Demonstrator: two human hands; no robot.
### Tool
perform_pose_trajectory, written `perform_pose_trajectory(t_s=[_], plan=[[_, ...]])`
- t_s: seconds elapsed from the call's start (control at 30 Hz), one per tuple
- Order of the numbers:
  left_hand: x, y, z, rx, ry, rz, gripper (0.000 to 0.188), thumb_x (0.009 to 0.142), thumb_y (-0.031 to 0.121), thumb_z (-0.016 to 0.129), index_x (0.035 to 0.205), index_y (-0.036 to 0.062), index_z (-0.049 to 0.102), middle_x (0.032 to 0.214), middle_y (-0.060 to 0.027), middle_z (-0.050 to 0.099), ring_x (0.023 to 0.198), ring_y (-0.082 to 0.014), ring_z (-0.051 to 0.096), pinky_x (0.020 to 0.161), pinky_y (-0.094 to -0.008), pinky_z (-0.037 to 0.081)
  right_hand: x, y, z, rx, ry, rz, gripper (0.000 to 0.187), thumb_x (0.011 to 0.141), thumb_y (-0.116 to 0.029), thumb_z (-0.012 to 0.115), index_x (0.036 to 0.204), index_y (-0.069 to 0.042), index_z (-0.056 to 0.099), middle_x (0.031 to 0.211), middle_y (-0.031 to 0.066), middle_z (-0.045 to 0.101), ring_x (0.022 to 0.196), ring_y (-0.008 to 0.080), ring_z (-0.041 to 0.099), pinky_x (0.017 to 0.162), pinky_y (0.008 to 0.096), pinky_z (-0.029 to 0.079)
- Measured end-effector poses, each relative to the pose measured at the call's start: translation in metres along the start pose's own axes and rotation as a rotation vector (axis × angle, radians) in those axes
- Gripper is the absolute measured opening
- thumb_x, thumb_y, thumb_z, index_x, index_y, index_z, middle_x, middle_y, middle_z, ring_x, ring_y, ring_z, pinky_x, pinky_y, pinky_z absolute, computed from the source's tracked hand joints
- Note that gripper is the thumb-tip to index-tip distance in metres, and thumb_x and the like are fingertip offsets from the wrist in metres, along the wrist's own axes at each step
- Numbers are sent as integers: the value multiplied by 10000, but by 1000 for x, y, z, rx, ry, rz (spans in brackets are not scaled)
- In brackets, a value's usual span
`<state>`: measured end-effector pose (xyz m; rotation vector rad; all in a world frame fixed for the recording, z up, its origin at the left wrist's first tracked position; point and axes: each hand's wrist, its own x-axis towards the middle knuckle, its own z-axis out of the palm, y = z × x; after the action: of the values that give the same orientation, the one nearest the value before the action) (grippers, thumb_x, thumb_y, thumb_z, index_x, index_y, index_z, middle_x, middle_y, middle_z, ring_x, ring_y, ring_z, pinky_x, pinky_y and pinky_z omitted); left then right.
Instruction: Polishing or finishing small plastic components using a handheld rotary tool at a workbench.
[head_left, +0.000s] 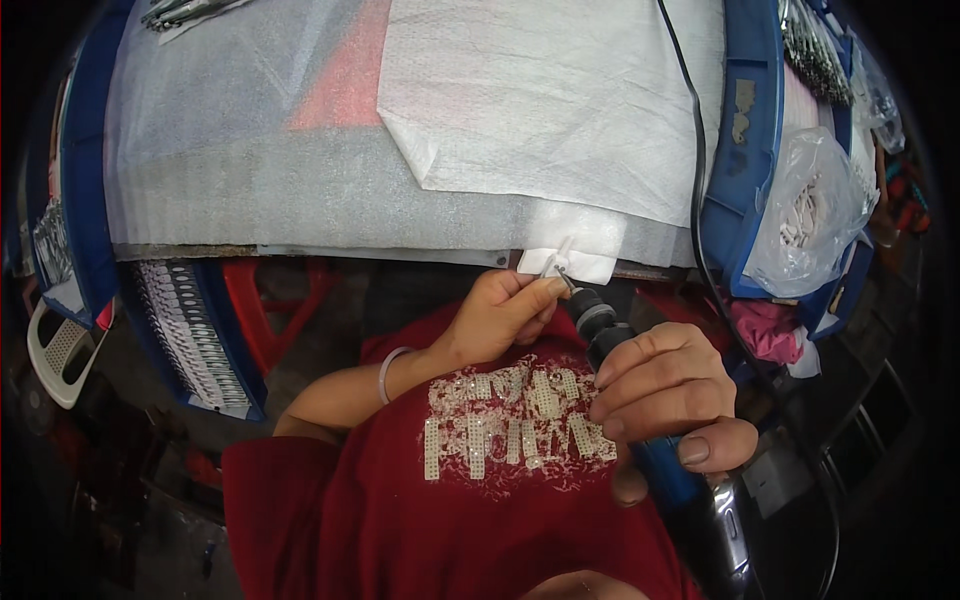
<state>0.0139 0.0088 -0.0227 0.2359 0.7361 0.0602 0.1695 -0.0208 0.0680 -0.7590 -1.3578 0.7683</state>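
Observation:
My right hand (pixel 672 392) is wrapped round a blue and black corded rotary tool (pixel 603 328), slanted up toward the table edge. Its thin bit meets, or nearly meets, a small shiny metal piece (pixel 553 266). Thumb and fingertips of my left hand (pixel 503 312) pinch that piece, and hide much of it; its exact kind is too small to tell. Beneath it lies a white cloth pad (pixel 597 265) at the front edge of the table.
White sheeting (pixel 560 100) covers the table (pixel 300 190). A black cord (pixel 697 160) crosses its right side. Blue bins (pixel 745 150) with metal parts and a clear plastic bag (pixel 812 215) stand at right. At left are a tray of metal pieces (pixel 185 320) and a red stool (pixel 262 320).

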Motion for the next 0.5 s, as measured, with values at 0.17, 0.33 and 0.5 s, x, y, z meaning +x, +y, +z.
perform_pose_trajectory(t_s=[0.17,0.33,0.5], plan=[[-1,2,3,8,20,1,216,983,198,524,947,12,628,611,46,451,497,-31,352,447,-194,269,2,3,2,-4,2,-5,470,718,-133,813,1010,-62,452,730,149,643,589,250,650,552,351,550],[0,1,1,-9,4,1,217,980,197,529,959,10,636,616,49,450,503,-26,354,451,-192,273,2,1,5,-23,22,-32,449,726,-131,806,1004,-64,460,729,142,643,569,238,644,530,339,543],[0,0,-1,12,7,23,222,980,199,530,965,7,639,625,50,454,510,-26,360,456,-190,277,5,4,5,8,3,-45,438,732,-139,803,1000,-67,464,719,132,644,563,232,642,526,325,539]])
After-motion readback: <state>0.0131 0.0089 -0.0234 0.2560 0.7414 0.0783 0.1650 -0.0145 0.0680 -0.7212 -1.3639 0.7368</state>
